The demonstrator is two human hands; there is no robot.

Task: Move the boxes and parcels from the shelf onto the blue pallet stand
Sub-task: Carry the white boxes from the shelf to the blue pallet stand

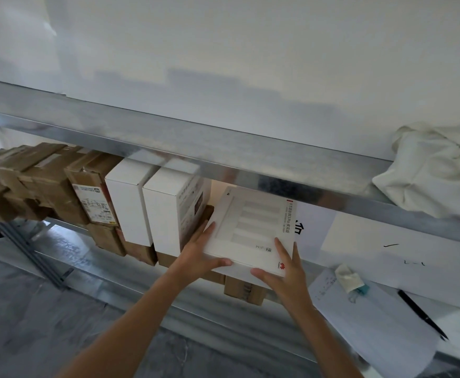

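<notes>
Head view: both hands grip a flat white cardboard router box [253,227].
Left hand [200,255] and right hand [283,271] clasp its near corners; box tilts out just right of upright white boxes [168,211] on the metal shelf [223,156].

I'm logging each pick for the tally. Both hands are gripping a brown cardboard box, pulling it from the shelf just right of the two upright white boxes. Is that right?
Not quite: the head view shows the box in the grip is white, flat, with a red logo at its corner, not brown cardboard. The rest stands: the left hand and right hand both hold it, just right of the two upright white boxes on the shelf.
</notes>
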